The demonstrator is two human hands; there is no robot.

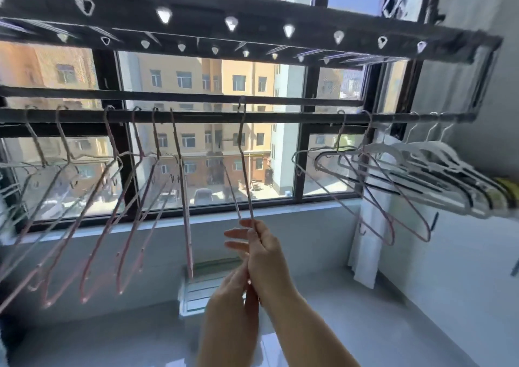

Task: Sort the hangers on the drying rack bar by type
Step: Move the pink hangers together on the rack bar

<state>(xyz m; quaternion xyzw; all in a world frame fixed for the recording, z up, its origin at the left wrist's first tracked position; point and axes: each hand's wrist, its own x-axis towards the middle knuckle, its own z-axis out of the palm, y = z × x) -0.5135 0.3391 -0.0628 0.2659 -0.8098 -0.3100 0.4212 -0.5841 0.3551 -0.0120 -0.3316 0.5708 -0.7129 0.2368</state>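
Now the right hand (262,251) and left hand (231,288) both grip one pink hanger (245,170) — hooked at the middle of the bar (280,117).

The dark drying rack bar (280,117) runs level in front of the window (299,156). A row of pink wire hangers (112,142) hangs spaced along its left half, and a lone hanger (245,170) is hooked near the middle. Toward the right end, two thin hangers (340,134) sit just beside a tight bunch of white hangers (438,153).
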